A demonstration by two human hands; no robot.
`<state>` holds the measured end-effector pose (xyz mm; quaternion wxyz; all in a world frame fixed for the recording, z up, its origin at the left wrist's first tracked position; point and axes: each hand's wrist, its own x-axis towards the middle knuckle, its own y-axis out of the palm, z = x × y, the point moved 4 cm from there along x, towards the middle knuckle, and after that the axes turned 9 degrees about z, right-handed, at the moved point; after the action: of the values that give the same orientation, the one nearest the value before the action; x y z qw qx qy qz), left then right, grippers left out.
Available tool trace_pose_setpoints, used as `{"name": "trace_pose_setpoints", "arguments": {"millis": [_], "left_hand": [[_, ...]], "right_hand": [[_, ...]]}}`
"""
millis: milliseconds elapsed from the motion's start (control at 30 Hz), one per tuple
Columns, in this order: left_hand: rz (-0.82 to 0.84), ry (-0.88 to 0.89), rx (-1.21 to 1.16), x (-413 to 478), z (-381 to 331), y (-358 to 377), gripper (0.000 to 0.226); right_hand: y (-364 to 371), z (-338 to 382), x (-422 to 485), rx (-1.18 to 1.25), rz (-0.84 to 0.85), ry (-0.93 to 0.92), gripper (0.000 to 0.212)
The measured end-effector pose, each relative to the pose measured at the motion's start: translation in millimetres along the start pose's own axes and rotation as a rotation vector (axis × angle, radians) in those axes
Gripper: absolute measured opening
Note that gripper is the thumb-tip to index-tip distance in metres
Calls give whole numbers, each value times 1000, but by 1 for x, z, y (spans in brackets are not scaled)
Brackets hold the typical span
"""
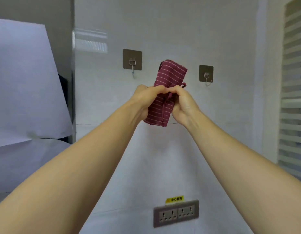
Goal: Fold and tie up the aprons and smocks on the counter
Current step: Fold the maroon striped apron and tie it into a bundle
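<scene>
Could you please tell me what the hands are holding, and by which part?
Both the left hand and the right hand grip the rolled maroon striped apron at its middle, pinching the tie strap wrapped there.

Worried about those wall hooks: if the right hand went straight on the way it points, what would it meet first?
The right hand grips the striped apron, so that comes first; beyond, probably wall left of the right-side hook; depth unclear.
</scene>
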<state>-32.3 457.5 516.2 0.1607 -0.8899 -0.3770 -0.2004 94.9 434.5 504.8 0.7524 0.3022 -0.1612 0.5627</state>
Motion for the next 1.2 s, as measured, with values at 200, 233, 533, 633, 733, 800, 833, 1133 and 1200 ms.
{"name": "trace_pose_setpoints", "arguments": {"millis": [200, 233, 533, 633, 733, 800, 833, 1133, 1200], "left_hand": [[-101, 20, -66, 21, -28, -62, 34], [-168, 26, -52, 26, -34, -69, 31], [-356, -60, -25, 72, -45, -97, 8], [-460, -12, 82, 87, -49, -111, 49], [-507, 13, 223, 95, -52, -119, 46], [-509, 12, 305, 100, -50, -123, 42], [-514, 13, 361, 102, -50, -124, 40], [-502, 44, 830, 97, -41, -131, 31], [-470, 78, 804, 98, -43, -131, 37]], "right_hand": [[54, -1, 58, 62, 162, -34, 13], [60, 1, 64, 54, 172, -48, 12], [71, 5, 96, -37, 41, -24, 10], [72, 7, 100, -123, 1, -56, 5], [73, 7, 102, -176, 22, -106, 4], [70, 3, 102, -203, 25, -108, 3], [68, 1, 102, -210, 31, -102, 3], [65, -15, 87, -280, 72, -71, 6], [67, -10, 86, -233, 74, -78, 8]]}}
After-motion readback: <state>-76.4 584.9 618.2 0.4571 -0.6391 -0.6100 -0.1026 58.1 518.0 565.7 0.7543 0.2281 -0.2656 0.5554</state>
